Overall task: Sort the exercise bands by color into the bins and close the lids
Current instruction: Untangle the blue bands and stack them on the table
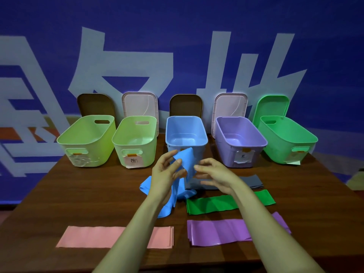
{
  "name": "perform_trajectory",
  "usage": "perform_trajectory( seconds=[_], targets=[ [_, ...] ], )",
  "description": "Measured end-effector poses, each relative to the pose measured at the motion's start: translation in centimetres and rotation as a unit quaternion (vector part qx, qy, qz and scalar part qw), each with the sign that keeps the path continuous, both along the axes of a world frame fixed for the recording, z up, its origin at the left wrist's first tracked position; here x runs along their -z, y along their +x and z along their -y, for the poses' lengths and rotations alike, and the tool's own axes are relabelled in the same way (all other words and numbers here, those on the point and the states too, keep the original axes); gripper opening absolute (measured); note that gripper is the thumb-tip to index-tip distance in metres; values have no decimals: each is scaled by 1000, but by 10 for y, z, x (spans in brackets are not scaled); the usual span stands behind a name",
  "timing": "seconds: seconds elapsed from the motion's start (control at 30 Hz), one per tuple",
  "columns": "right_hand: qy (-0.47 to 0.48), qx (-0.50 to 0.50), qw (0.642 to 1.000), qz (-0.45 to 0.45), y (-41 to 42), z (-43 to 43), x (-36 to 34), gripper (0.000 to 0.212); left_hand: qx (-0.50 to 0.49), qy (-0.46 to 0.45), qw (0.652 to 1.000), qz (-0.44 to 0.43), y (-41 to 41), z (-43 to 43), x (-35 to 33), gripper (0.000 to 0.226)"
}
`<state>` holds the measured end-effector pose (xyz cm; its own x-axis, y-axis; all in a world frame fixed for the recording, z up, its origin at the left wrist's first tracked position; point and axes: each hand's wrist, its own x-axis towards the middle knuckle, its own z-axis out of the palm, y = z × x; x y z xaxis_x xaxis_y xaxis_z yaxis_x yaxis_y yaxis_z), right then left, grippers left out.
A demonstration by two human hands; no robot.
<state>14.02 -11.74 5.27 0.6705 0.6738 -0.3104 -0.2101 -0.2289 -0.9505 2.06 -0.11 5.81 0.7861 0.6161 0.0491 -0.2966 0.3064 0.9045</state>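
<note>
Dark wooden table (78,194) before a blue wall (197,20) (huge pale lettering)

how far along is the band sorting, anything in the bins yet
Done: nothing yet; no band shows in any bin, the blue bin included, and the lids lean behind. In hand: the left grip pinches the blue band, right grip at its edge. Left: pink band, purple band, green band, dark grey band on the table, then lids.

Wooden table (98,190) carries five bins (187,144), pink band (88,236), purple band (216,231), green band (212,204), seemingly grey band (254,181).
</note>
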Motion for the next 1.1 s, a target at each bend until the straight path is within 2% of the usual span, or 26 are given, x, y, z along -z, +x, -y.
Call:
perform_trajectory(
  seconds=[0.13,0.2,0.3,0.33,0.4,0.43,0.47,0.53,0.6,0.67,0.73,0.8,0.93,1.1],
  targets=[
    [23,-36,997,-59,-11,-4,5,11,-46,39,998,-31,1,-2,8,21],
    [31,7,999,-23,-13,-10,2,12,-99,99,988,-67,1,-4,15,20],
    [-34,108,976,184,-8,-15,-11,12,-148,199,954,-170,-2,-16,25,9],
    [-53,112,956,267,-8,-15,-18,9,-123,247,935,-225,-4,-20,28,8],
    [-59,67,900,427,-8,-14,-34,6,-49,363,869,-333,-6,-22,35,16],
    [-56,30,869,491,-9,-14,-41,7,-48,396,848,-349,-6,-19,35,16],
    [-52,-5,838,543,-9,-14,-48,8,-69,407,848,-333,-5,-17,34,14],
    [-47,-44,788,612,-10,-16,-59,12,-109,385,890,-221,-3,-17,30,31],
    [-34,-46,747,662,-10,-16,-66,13,-82,350,929,-91,3,-21,20,58],
    [-15,-40,722,690,-13,-16,-73,14,-24,310,950,-26,8,-23,9,69],
    [22,-34,722,691,-17,-16,-79,15,28,273,962,-7,12,-23,-4,60],
    [65,-7,736,673,-20,-17,-85,14,50,273,961,-18,18,-21,-10,43],
    [98,78,746,654,-15,-15,-90,12,87,315,937,-126,16,-27,11,8],
    [24,137,774,618,4,-8,-81,14,117,311,911,-244,-15,-51,52,16]
  ],
)
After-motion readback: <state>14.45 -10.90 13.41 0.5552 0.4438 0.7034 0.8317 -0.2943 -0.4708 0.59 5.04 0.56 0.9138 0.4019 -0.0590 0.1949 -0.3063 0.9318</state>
